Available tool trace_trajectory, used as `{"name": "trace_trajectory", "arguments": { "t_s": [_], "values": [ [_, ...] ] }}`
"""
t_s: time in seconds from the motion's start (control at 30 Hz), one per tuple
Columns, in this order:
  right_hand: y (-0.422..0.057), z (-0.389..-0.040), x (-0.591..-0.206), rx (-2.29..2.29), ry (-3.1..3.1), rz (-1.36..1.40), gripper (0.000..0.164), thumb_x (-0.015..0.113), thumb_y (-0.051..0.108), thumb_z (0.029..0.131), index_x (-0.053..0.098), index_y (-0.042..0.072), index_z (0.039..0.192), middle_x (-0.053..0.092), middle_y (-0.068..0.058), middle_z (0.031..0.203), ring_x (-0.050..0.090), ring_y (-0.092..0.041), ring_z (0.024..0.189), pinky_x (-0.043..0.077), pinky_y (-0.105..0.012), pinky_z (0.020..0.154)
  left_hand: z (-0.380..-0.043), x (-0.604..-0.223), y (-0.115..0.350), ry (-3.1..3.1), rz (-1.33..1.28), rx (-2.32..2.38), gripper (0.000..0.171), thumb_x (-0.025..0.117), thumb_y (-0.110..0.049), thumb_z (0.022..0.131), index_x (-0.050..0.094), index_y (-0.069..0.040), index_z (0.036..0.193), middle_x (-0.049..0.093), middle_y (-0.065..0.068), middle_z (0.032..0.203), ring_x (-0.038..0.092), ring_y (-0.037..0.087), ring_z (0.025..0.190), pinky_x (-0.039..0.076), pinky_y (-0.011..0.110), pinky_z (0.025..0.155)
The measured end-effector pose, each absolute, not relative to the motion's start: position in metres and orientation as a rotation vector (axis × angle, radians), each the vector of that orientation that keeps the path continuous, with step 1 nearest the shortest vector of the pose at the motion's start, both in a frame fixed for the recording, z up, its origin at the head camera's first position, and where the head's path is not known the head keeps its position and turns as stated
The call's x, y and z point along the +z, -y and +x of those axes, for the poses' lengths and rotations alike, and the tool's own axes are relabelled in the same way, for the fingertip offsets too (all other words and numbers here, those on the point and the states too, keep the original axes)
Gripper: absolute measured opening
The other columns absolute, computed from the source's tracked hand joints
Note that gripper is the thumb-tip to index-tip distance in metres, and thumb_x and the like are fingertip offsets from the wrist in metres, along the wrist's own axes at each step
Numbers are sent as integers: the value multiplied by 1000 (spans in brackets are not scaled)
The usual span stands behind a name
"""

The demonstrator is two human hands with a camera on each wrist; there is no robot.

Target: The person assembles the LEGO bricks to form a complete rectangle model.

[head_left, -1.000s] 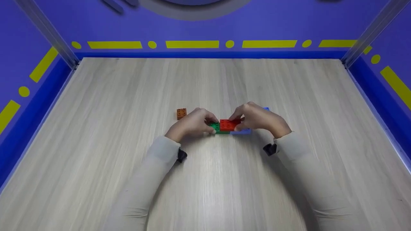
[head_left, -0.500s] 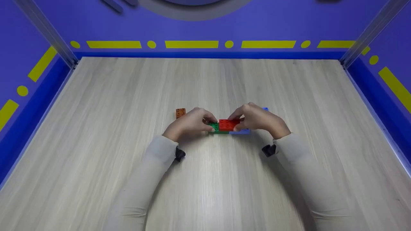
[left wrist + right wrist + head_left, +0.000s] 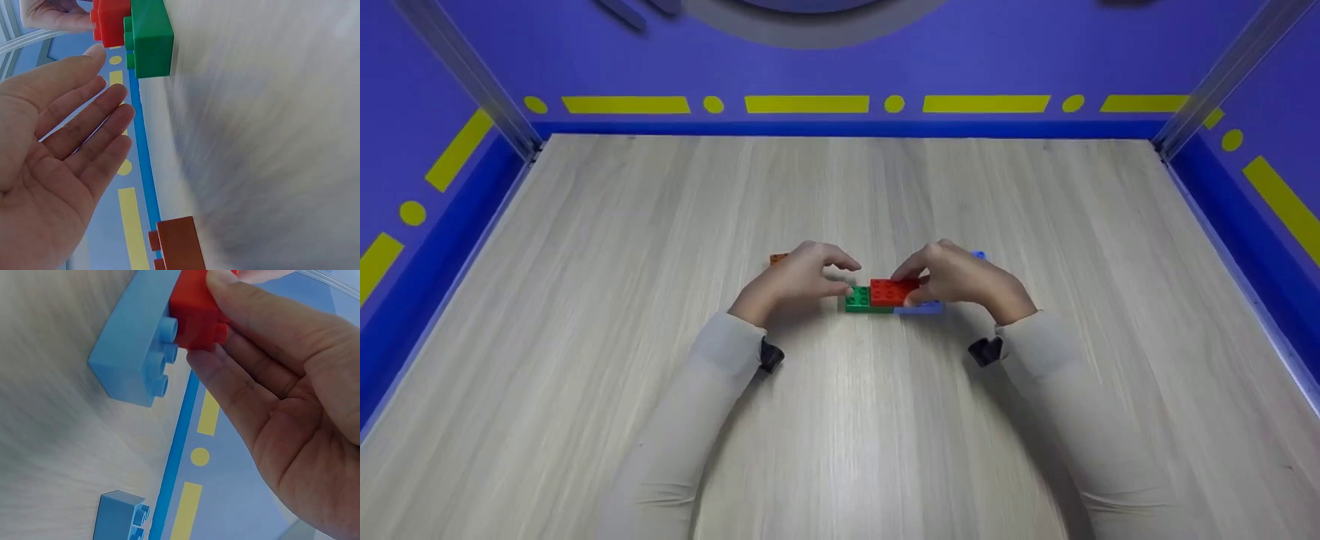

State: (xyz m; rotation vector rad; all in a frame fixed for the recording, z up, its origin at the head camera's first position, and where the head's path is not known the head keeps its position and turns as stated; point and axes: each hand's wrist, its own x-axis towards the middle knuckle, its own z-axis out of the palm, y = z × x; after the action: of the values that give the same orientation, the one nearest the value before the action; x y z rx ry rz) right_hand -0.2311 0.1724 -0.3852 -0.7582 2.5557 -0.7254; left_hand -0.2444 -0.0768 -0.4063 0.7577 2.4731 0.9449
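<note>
Side by side on the table lie a green toy brick [image 3: 857, 299] and a light blue toy brick [image 3: 128, 354]. A red toy brick [image 3: 891, 291] sits on top, bridging the two. My right hand [image 3: 971, 277] pinches the red brick between thumb and fingers, plainly seen in the right wrist view. Just left of the green brick is my left hand [image 3: 799, 279], its fingers spread apart and nothing held. In the left wrist view the left palm [image 3: 50, 169] faces the camera, with the thumb tip near the green brick. Part of the red brick is hidden behind the right fingers.
An orange-brown brick [image 3: 181, 244] lies behind the left hand, mostly covered in the head view. Another blue brick [image 3: 117, 517] sits beyond the right hand. Blue panels with yellow marks [image 3: 806, 105] wall the wooden table [image 3: 840, 420].
The left hand has let go of the green brick and drawn back to the left, its fingers parting. The right hand keeps its hold on the red brick.
</note>
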Motion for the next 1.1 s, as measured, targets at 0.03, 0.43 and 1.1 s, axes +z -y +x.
{"name": "trace_trajectory", "arguments": {
  "t_s": [0.03, 0.43, 1.1],
  "values": [
    [-172, -231, -386, -723, -2555, -761, 35, 79, 8, 77, 72, 6, 112, 71, -11, 110, 67, -25, 100, 55, -40, 86, -245, -406, 78, -2482, 762, 939, 37, 68, -17, 89, 64, -9, 126, 62, 7, 129, 51, 24, 125, 42, 40, 105],
    [-175, -231, -387, -732, -2553, -735, 36, 79, 9, 78, 72, 7, 113, 71, -11, 112, 66, -25, 105, 54, -41, 88, -249, -408, 88, -2526, 726, 975, 43, 71, -14, 87, 61, -8, 129, 59, 8, 133, 50, 24, 128, 39, 41, 108],
    [-178, -231, -389, -735, -2553, -754, 37, 79, 12, 79, 71, 8, 115, 70, -10, 114, 66, -26, 106, 54, -41, 88, -253, -412, 117, -2596, 722, 973, 44, 71, -11, 87, 61, -3, 128, 60, 11, 130, 54, 29, 121, 44, 42, 103]
  ]
}}
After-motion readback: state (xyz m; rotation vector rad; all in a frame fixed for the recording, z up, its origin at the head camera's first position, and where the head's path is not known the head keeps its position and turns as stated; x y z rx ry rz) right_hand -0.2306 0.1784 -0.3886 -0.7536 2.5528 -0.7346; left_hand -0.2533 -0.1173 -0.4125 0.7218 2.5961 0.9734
